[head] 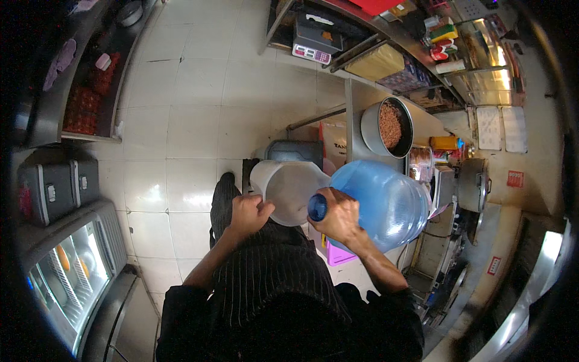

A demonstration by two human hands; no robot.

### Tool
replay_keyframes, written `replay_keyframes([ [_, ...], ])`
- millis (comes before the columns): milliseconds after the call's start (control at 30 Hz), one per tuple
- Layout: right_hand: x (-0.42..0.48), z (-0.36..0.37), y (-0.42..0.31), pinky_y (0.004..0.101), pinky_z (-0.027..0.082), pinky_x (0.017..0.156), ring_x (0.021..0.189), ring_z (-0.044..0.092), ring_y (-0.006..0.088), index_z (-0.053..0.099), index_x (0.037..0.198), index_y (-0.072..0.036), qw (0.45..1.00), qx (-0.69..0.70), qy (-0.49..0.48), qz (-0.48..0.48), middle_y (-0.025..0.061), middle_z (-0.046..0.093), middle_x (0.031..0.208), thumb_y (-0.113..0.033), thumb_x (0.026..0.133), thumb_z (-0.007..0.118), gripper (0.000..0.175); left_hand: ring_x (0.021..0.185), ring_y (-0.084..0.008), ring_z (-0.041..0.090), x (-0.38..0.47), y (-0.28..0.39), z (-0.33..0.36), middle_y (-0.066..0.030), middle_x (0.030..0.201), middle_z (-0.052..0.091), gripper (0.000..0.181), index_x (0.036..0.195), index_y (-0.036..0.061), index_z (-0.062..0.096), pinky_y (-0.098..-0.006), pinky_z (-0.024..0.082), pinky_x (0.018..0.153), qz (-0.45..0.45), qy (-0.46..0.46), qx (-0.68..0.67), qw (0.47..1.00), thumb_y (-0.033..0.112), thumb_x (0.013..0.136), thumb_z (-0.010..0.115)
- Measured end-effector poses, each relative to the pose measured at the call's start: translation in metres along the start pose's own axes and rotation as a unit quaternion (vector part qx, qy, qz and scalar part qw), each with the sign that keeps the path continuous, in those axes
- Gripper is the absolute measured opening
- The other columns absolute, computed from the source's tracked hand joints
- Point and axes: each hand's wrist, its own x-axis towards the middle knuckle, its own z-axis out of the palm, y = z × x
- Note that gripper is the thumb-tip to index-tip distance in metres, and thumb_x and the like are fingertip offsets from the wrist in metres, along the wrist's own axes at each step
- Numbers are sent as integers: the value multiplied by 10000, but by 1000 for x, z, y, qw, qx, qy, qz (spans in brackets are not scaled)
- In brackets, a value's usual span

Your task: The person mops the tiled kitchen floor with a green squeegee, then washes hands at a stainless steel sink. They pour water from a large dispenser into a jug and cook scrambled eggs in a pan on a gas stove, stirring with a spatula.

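Observation:
A large blue plastic water bottle [384, 199] lies tilted at the right, its blue-capped neck towards me. My right hand [337, 215] grips the neck of this bottle just behind the cap. To its left is a translucent white plastic pitcher [287, 183], its wide mouth facing up. The fingers of my left hand [251, 215] are closed at the pitcher's left rim; its handle does not show. Whether liquid stands in the pitcher, I cannot tell. Beyond the bottle, a round metal pot [373, 129] holding small reddish-brown pieces sits on a steel table [357, 97].
Metal shelving [362, 50] with boxes stands at the upper right. A stove with a lidded pot [472, 185] is at the far right. At the left are a steel rack [49, 117], grey cases [56, 190] and a lit glass-fronted fridge [68, 267]. A pink container [341, 255] sits below the bottle.

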Motion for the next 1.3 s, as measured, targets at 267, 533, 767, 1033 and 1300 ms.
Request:
replay_keyframes([
  [267, 21, 65, -14, 378, 517, 656, 767, 617, 269, 527, 989, -81, 996, -44, -54, -52, 99, 585, 858, -270, 527, 791, 564, 519, -292, 552, -18, -21, -9, -119, 523, 543, 286, 523, 32, 527, -415, 449, 508, -40, -20, 35, 998, 222, 690, 661],
  [533, 33, 75, -19, 389, 512, 652, 773, 617, 291, 530, 980, -67, 994, -46, -80, -52, 112, 587, 863, -285, 534, 792, 561, 540, -292, 561, -29, -21, -11, -133, 546, 551, 266, 546, 42, 555, -423, 459, 532, -67, -24, 53, 996, 234, 689, 670],
  [767, 41, 83, -10, 396, 505, 634, 745, 615, 303, 528, 961, -57, 994, -55, -81, -38, 112, 588, 835, -212, 575, 760, 476, 541, -306, 564, -24, -23, 2, -142, 546, 552, 275, 545, 31, 563, -420, 465, 529, -86, -42, 58, 994, 244, 683, 670],
  [1033, 49, 98, -6, 416, 504, 665, 770, 616, 325, 515, 982, -41, 992, -62, -112, -14, 139, 589, 858, -203, 607, 720, 457, 544, -325, 559, -25, -41, 14, -153, 558, 557, 290, 550, 15, 569, -430, 451, 532, -105, -38, 50, 993, 248, 707, 643],
  [1300, 52, 103, -9, 417, 502, 686, 791, 614, 332, 518, 977, -25, 992, -54, -112, 6, 157, 587, 877, -196, 601, 726, 462, 566, -309, 568, -25, -48, 14, -150, 577, 571, 288, 590, 9, 590, -425, 453, 547, -152, -57, 45, 986, 266, 696, 666],
])
